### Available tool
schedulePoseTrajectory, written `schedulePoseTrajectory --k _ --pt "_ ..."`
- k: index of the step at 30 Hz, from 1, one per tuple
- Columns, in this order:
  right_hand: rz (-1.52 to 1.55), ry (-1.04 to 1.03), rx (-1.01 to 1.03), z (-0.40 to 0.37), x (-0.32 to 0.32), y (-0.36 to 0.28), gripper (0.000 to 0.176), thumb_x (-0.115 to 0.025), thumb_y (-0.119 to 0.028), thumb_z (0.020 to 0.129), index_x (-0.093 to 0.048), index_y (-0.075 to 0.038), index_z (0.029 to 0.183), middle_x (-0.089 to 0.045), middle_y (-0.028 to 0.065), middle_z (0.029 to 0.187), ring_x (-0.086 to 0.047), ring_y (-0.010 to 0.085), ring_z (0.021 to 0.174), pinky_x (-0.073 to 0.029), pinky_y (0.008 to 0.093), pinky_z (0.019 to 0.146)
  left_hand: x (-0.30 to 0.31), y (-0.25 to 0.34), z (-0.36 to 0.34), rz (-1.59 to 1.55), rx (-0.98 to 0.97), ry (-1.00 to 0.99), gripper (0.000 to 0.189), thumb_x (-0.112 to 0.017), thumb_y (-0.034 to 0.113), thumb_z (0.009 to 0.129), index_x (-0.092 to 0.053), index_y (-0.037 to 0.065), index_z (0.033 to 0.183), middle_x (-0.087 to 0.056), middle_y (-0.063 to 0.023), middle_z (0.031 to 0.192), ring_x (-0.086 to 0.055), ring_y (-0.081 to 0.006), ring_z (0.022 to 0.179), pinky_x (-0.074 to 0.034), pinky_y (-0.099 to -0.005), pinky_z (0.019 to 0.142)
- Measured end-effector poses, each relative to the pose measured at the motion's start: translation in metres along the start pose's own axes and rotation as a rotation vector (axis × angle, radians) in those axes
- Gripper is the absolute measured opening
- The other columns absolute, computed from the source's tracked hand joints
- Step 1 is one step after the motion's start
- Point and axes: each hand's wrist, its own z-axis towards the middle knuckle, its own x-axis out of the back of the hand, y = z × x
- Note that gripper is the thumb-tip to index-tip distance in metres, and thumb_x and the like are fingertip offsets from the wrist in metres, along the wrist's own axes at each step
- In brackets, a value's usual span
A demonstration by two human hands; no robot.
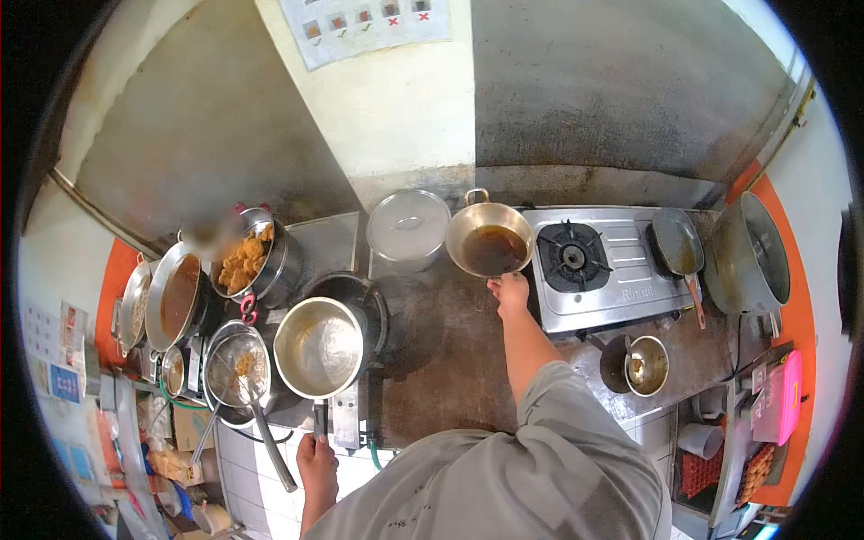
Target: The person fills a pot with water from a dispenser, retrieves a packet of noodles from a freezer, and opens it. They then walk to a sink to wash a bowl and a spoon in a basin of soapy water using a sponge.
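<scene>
Two hands are at work. The right hand (511,290), at frame centre, has its grip closed on the near rim of a round steel pan of dark brown liquid (490,241), just left of the steel gas stove (621,283). The fingers hide any handle, and I cannot tell whether the pan rests or is lifted. The left hand (317,468), bottom centre-left, has its grip wrapped on the end of the handle of an empty steel saucepan with a dark handle (319,346).

Around them stand:
- one lidded steel pot (408,227)
- one steel pot of golden fried pieces (252,256)
- one wok of brown sauce (175,292)
- one wire strainer holding crumbs (236,364)
- one small pot with a ladle (646,364)
- one frying pan (677,241) covering the right burner
- one large grey wok (751,252) at the right edge

One black burner (573,255) is bare. A blurred patch sits above the fried pieces, and the clutter at lower left is hard to make out. The dark stained tabletop (450,360) lies open between the saucepan and the right arm.
</scene>
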Motion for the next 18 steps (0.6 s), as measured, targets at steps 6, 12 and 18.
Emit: schedulePoseTrajectory --k 6,12,18 --pt "0.177 -0.164 -0.103 0.017 0.003 0.000 0.024 -0.054 -0.023 0.108 -0.052 -0.004 0.122 -0.072 0.0172 0.107 -0.074 0.0237 0.087 -0.052 0.0309 0.061 -0.024 0.004 -0.022 0.035 0.009 -0.017 0.019 -0.056 0.019 0.108 -0.048 0.010 0.093 -0.041 0.0063 0.066 -0.036 -0.0040 0.052 -0.031 -0.0231 0.046" --pt "-0.133 -0.225 -0.057 -0.021 0.058 -0.011 0.070 -0.060 -0.024 0.107 -0.025 0.007 0.159 -0.070 0.0211 0.121 -0.074 0.0281 0.097 -0.060 0.0377 0.078 -0.079 -0.001 -0.033 0.044 -0.052 -0.096 0.019 -0.056 0.018 0.108 -0.050 0.010 0.092 -0.043 0.0054 0.067 -0.040 -0.0048 0.055 -0.034 -0.0243 0.048" --pt "-0.812 -0.417 0.280 -0.078 0.262 0.090 0.058 -0.069 -0.027 0.101 -0.048 0.005 0.145 -0.073 0.0209 0.107 -0.074 0.0232 0.092 -0.059 0.0363 0.076 -0.165 -0.023 -0.014 0.189 -0.151 -0.235 0.022 -0.056 0.018 0.105 -0.054 0.005 0.088 -0.050 0.0014 0.071 -0.045 -0.0071 0.060 -0.038 -0.0276 0.051"
